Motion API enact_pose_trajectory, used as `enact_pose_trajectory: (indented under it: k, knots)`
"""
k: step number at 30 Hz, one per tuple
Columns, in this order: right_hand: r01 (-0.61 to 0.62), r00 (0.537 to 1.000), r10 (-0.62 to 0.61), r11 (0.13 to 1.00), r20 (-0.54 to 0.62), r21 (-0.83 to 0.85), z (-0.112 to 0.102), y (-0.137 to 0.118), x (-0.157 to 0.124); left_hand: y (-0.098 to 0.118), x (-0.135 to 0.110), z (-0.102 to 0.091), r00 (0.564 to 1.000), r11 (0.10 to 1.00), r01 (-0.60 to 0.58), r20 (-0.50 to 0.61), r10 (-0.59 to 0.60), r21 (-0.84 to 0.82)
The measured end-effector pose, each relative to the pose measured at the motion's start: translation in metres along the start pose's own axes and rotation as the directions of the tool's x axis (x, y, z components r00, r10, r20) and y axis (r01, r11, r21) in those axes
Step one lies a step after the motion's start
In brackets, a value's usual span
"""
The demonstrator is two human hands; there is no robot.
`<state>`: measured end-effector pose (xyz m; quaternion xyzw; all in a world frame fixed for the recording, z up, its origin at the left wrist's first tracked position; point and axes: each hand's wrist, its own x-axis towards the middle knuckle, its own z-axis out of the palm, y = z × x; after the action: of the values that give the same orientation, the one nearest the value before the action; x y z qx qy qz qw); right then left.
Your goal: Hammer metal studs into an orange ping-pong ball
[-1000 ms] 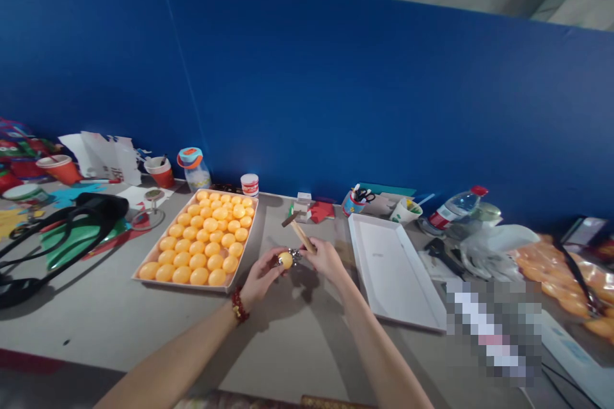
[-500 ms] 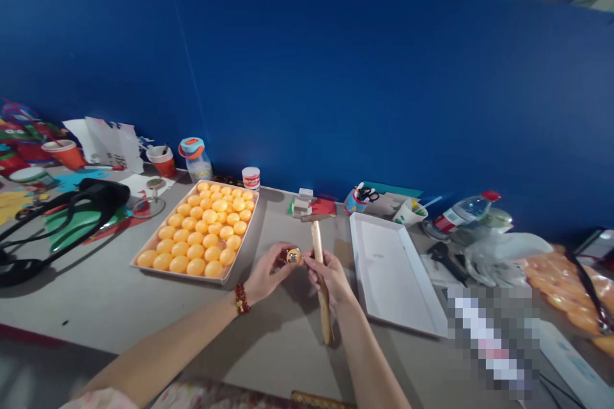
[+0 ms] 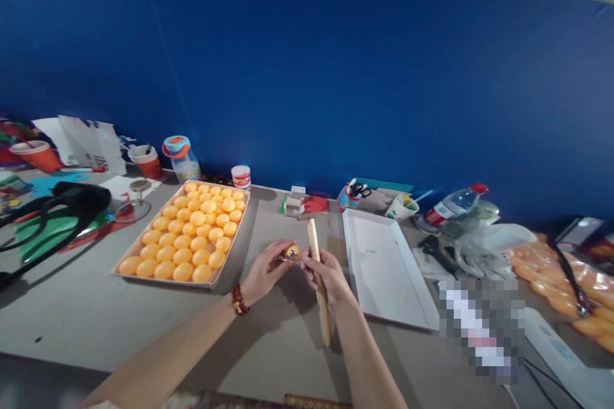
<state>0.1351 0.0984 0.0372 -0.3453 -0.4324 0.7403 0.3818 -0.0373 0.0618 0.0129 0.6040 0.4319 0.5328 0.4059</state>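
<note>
My left hand [image 3: 265, 270] pinches a small orange ball [image 3: 291, 253] with a metal piece on it, held just above the grey table [image 3: 96, 313]. My right hand [image 3: 326, 275] is closed around the wooden handle of a small hammer [image 3: 319, 281]; the hammer's head points away from me, toward the blue wall, and its handle end rests near my wrist. The ball sits right beside the hammer's shaft. A tray of several orange balls [image 3: 185, 236] lies to the left of my hands.
An empty white tray [image 3: 384, 268] lies right of my hands. Cups, a bottle [image 3: 453, 204], a jar [image 3: 240, 176], scissors in a cup [image 3: 352, 195] and paper scraps line the blue wall. Black straps [image 3: 52, 211] lie far left; a bag of orange balls [image 3: 566, 281] far right.
My right hand turned the hammer from a raised slant to lying along the table with its head pointing away. Both hands stayed together around the ball.
</note>
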Motion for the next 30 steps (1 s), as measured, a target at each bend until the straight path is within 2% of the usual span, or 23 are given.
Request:
enact_pose_trajectory:
  k: [3,13,19,30]
  knots:
    - [-0.011,1.000,0.011,1.000,-0.019,0.000,0.003,0.000,0.000,-0.007,0.002,0.000,0.999,1.000,-0.019,-0.034,0.018,-0.016]
    - [-0.020,0.999,0.021,0.999,-0.025,0.033,0.005,0.008,0.004,-0.007,0.000,-0.006,0.999,0.994,-0.041,0.000,0.042,0.098]
    - [-0.034,0.999,0.036,0.998,-0.036,0.053,0.005,0.012,0.007,-0.004,-0.002,-0.009,0.998,0.994,-0.053,-0.030,0.056,0.094]
    - [-0.034,0.998,0.035,0.999,-0.044,0.028,0.009,0.011,0.005,-0.005,-0.005,-0.010,0.999,0.995,-0.046,-0.013,0.048,0.086]
